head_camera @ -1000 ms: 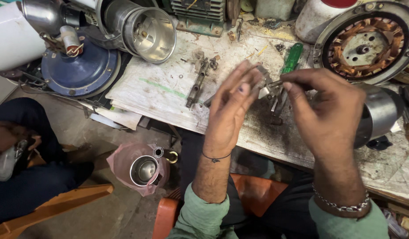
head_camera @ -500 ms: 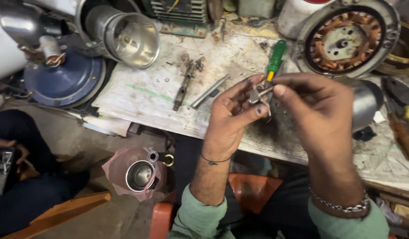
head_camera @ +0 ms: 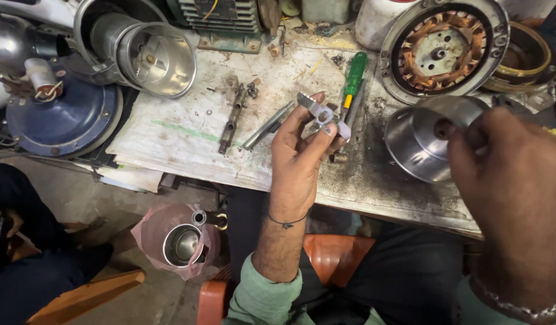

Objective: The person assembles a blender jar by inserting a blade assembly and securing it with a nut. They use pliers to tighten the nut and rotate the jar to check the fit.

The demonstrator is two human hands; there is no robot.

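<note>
Fingers [head_camera: 319, 133] of the left hand [head_camera: 299, 162] are pinching a small metal bracket [head_camera: 322, 113], raising it above the bench [head_camera: 169, 129], apparently for inspection. The bracket is showing dull grey, angular, with a hole. The right hand [head_camera: 512, 180] is closing its fingers on a steel cup [head_camera: 422, 144], seemingly steadying it; a green screwdriver [head_camera: 354, 75] is lying just behind.

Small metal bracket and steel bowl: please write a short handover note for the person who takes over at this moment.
Left hand: holds the small metal bracket up in its fingertips, above the bench.
Right hand: on the steel bowl, which lies on its side on the worktable.
Nearby: green screwdriver and metal rod lie on the table; motor stator behind the bowl.
Done: bracket picked up.
Left: bracket and bowl are not yet joined.
</note>
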